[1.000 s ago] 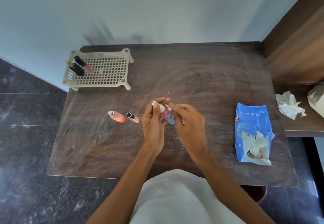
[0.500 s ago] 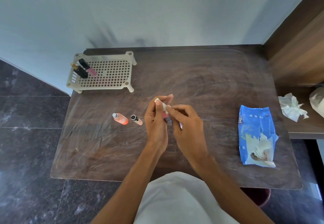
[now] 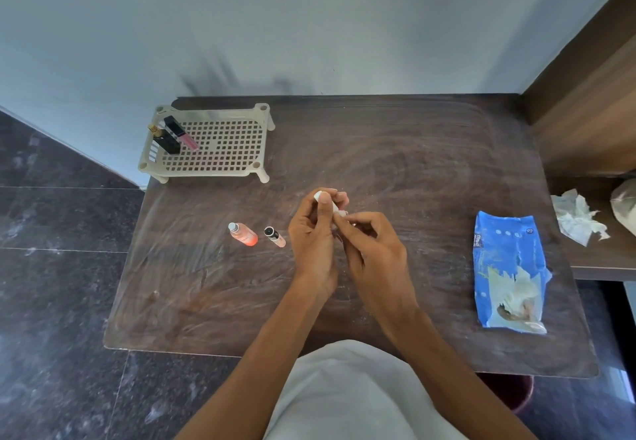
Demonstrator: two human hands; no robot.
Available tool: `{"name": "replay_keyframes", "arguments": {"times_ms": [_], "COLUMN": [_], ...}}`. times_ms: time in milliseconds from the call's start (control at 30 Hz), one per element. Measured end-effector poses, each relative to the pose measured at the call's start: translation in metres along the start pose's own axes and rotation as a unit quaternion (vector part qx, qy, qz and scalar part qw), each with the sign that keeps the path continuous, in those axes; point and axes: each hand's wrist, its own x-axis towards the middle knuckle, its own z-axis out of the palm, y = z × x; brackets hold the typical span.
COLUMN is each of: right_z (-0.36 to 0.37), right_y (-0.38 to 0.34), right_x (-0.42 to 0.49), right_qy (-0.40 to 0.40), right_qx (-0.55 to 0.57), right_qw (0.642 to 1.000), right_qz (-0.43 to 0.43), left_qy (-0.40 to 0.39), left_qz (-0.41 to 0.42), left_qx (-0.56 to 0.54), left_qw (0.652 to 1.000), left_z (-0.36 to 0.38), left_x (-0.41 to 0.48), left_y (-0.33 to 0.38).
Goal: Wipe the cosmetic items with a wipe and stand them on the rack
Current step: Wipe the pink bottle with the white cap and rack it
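Note:
My left hand [image 3: 311,240] grips a small white-capped cosmetic tube [image 3: 320,196] above the middle of the table, its body mostly hidden by my fingers. My right hand [image 3: 373,250] curls against the tube from the right; what it pinches is hidden. An orange bottle [image 3: 243,234] and a small black-capped tube [image 3: 275,236] lie on the table left of my hands. The cream rack [image 3: 220,161] stands at the back left, with a black lipstick [image 3: 165,140] and a pink lip gloss [image 3: 181,133] upright on its left end.
A torn blue wipes pack [image 3: 506,260] lies at the table's right side. Crumpled used wipes [image 3: 578,216] sit on a lower wooden shelf to the right. The brown table [image 3: 395,150] backs onto a wall.
My right hand has slid up over the tube, so its red and blue body is now covered. The view shifted slightly; the rest is unmoved.

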Motion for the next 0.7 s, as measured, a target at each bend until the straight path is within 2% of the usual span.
{"name": "replay_keyframes", "arguments": {"times_ms": [100, 233, 367, 500, 700], "right_z": [-0.006, -0.011, -0.008, -0.005, -0.012], "right_y": [0.011, 0.023, 0.015, 0.000, 0.018], "right_x": [-0.012, -0.024, -0.003, 0.017, -0.006], "right_qy": [0.025, 0.043, 0.024, 0.001, -0.043], "right_qx": [-0.020, -0.041, -0.013, 0.015, 0.005], "right_qw": [0.999, 0.997, 0.994, 0.994, 0.986], "right_qz": [-0.006, 0.047, 0.106, 0.110, 0.161], "left_qy": [0.013, 0.014, -0.016, -0.016, -0.023], "left_qz": [0.008, 0.011, 0.013, 0.015, 0.047], "left_qx": [-0.021, -0.002, -0.002, -0.025, -0.031], "left_qw": [1.000, 1.000, 1.000, 0.999, 0.998], "left_z": [0.003, -0.001, -0.004, -0.003, -0.003], "left_x": [0.001, 0.001, 0.001, 0.006, 0.014], "left_y": [0.002, -0.002, -0.005, -0.001, 0.005]}}
